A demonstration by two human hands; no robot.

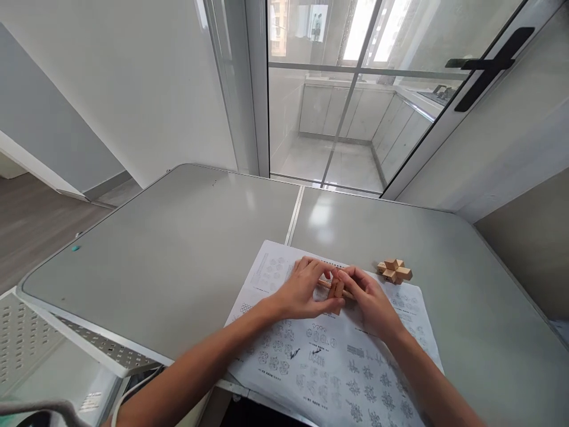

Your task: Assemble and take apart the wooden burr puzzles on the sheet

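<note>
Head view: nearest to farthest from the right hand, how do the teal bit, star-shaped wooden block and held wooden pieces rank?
1. Wooden pieces: touching the right hand.
2. Star-shaped wooden block: beyond, to the right.
3. Teal bit: left edge of table.

hands [304, 290]: bare | fingers [326, 306]: slender | wrists [272, 307]: bare, narrow | forearms [213, 360]: bare, widening away from wrists

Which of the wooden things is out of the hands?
The star-like wooden block, at the far edge of the printed sheet, toward the right; the other wooden pieces are in the left hand and right hand.
</note>
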